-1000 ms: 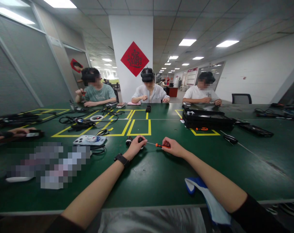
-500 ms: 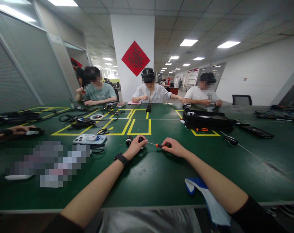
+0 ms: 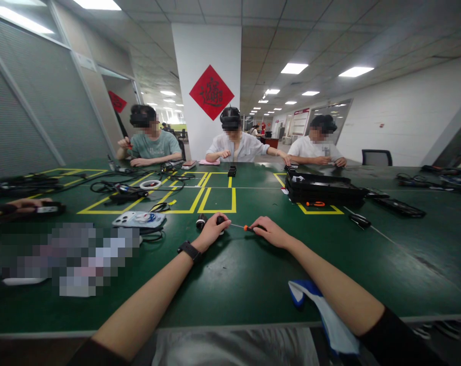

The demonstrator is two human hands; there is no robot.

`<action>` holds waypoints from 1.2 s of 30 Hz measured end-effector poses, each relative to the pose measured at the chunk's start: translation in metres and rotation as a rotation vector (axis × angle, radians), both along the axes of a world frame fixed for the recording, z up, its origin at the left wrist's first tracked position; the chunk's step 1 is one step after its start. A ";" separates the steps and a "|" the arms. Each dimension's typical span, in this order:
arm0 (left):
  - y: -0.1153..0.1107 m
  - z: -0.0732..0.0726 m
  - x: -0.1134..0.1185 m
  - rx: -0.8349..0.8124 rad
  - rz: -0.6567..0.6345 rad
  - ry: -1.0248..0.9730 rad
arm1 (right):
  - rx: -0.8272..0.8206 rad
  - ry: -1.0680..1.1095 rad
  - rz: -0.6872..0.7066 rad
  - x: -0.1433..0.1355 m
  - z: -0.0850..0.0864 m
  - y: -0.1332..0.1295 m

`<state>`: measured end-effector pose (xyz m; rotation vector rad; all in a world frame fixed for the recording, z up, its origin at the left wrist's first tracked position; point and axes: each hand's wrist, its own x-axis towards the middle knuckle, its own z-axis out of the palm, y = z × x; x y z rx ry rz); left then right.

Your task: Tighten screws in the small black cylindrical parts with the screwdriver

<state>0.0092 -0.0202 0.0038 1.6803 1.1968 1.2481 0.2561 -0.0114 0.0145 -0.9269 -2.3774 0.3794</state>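
My left hand [image 3: 211, 230] is closed on a small dark part [image 3: 219, 220], mostly hidden by the fingers, a little above the green table. Just left of those fingers is a small black-and-white round piece [image 3: 201, 222]; whether it joins the held part I cannot tell. My right hand [image 3: 271, 232] grips a screwdriver [image 3: 247, 228] by its orange-and-black handle. Its thin shaft points left and reaches the left fingertips, where the tip is hidden. Under my right forearm lies a blue-and-white cloth-like item [image 3: 321, 307], hanging over the table's near edge.
A phone [image 3: 139, 219] and blurred-out items lie to the left, beside another person's hand [image 3: 32, 207]. Stacked black trays [image 3: 325, 189] stand at right, with an orange-handled tool [image 3: 314, 204] in front. Cables [image 3: 127, 193] spread at far left. Three people sit opposite.
The fingers of my right hand have shifted and straightened slightly on the screwdriver handle. My left hand stays in place, and the whole view has moved slightly.
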 end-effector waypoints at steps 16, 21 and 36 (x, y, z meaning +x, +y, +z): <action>0.000 0.002 0.000 -0.007 -0.015 -0.008 | -0.040 0.002 -0.044 -0.004 -0.001 -0.005; 0.000 0.001 0.001 -0.025 -0.009 -0.032 | -0.010 -0.002 -0.007 -0.004 0.002 -0.006; 0.001 0.002 0.001 0.044 0.044 0.053 | -0.041 0.079 -0.052 -0.012 -0.006 -0.008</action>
